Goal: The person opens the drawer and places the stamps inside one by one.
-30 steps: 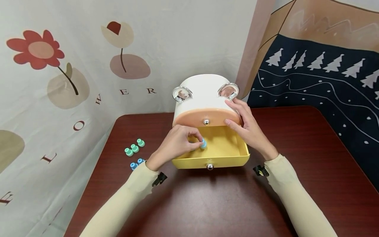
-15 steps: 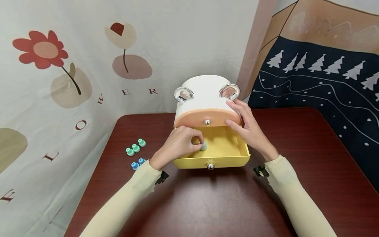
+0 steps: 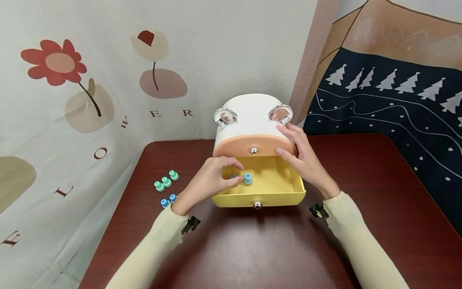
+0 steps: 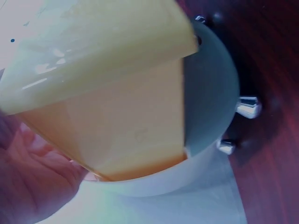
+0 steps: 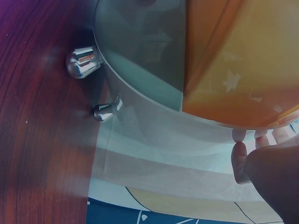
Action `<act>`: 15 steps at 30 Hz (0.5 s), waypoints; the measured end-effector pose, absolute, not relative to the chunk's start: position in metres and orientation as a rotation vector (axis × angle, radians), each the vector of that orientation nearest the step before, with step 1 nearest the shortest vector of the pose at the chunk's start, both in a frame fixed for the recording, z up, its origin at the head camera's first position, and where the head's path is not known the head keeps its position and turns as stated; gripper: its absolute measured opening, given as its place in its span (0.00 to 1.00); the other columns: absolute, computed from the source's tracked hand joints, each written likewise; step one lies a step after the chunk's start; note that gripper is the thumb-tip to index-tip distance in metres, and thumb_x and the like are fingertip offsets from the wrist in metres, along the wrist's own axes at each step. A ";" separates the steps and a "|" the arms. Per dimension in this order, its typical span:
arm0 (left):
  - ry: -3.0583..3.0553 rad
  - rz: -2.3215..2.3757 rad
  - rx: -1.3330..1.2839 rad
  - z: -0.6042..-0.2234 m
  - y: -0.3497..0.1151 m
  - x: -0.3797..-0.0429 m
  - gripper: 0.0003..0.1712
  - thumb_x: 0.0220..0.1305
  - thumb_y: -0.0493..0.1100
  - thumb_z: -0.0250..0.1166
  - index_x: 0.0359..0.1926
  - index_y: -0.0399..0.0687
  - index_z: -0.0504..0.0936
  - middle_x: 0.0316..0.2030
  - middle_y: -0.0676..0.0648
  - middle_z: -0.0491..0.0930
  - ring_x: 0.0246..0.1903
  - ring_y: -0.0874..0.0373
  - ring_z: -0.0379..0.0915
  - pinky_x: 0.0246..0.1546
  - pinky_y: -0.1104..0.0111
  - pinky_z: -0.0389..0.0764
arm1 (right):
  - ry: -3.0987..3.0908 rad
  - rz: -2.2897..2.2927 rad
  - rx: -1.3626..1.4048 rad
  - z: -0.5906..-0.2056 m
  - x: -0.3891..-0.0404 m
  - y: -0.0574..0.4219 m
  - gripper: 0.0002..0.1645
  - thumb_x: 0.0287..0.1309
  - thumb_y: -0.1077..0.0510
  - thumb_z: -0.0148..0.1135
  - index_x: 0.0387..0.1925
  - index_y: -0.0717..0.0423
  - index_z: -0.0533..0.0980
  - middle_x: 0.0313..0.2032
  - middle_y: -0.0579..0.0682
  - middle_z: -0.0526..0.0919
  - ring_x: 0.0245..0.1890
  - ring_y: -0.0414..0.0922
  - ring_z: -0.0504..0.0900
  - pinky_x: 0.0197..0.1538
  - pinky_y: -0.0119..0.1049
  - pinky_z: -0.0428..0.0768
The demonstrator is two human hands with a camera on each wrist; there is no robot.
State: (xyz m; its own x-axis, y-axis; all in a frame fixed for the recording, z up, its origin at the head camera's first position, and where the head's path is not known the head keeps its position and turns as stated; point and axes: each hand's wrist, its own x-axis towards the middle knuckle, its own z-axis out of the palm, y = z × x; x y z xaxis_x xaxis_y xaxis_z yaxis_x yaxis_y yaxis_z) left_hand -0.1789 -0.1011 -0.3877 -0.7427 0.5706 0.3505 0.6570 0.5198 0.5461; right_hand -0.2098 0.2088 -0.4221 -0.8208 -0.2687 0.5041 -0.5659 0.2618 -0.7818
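My left hand [image 3: 211, 178] reaches over the left side of the pulled-out yellow drawer [image 3: 274, 198], thumb and forefinger apart. A small light-blue peg [image 3: 248, 179] stands upright on the drawer floor, just right of the fingertips. Partly hidden behind those fingers is another blue piece [image 3: 234, 176]. On the right side of the white cabinet [image 3: 254, 106] rests my right hand [image 3: 304, 154], its fingers by the silver ear and its thumb on the orange upper drawer front [image 3: 234, 146]. The right wrist view also has this hand's fingers [image 5: 239, 163] against the cabinet wall.
Three green pegs [image 3: 166, 182] lie in a slanted row on the dark red table [image 3: 245, 249], left of the cabinet. Blue pegs [image 3: 165, 203] lie in front of them, partly covered by my left wrist. A printed cloth [image 3: 202, 48] hangs behind the table.
My left thumb and forefinger have let go of the light-blue peg and drawn back left; it now stands in the drawer. My right hand stays on the cabinet.
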 end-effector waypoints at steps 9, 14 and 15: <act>-2.391 -1.091 -1.117 -0.397 -0.109 -0.172 0.15 0.63 0.34 0.80 0.50 0.39 0.90 0.45 0.45 0.91 0.49 0.48 0.86 0.52 0.53 0.83 | -2.272 1.576 0.776 -0.422 -0.209 0.209 0.41 0.74 0.67 0.66 0.83 0.46 0.67 0.81 0.48 0.58 0.79 0.49 0.56 0.77 0.55 0.63; -2.299 -1.096 -1.118 -0.398 -0.115 -0.167 0.17 0.63 0.35 0.80 0.52 0.40 0.90 0.49 0.48 0.89 0.53 0.54 0.83 0.55 0.59 0.81 | -2.268 1.578 0.776 -0.423 -0.210 0.209 0.41 0.73 0.67 0.67 0.82 0.46 0.67 0.81 0.48 0.58 0.79 0.49 0.57 0.76 0.60 0.62; -2.289 -1.098 -1.114 -0.398 -0.117 -0.166 0.17 0.63 0.35 0.80 0.53 0.41 0.89 0.50 0.48 0.89 0.54 0.54 0.83 0.55 0.59 0.81 | -2.268 1.578 0.777 -0.423 -0.210 0.209 0.41 0.73 0.67 0.67 0.82 0.46 0.67 0.81 0.48 0.58 0.79 0.49 0.57 0.76 0.60 0.62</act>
State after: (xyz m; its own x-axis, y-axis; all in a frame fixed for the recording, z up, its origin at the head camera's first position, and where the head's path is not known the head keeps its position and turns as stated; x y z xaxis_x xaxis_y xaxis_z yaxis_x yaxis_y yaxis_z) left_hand -0.1659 -0.1166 -0.3981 -0.6208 0.4982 0.6053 0.7839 0.3851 0.4870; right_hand -0.2102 0.2091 -0.4227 -0.8195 -0.2724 0.5042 -0.5674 0.2626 -0.7804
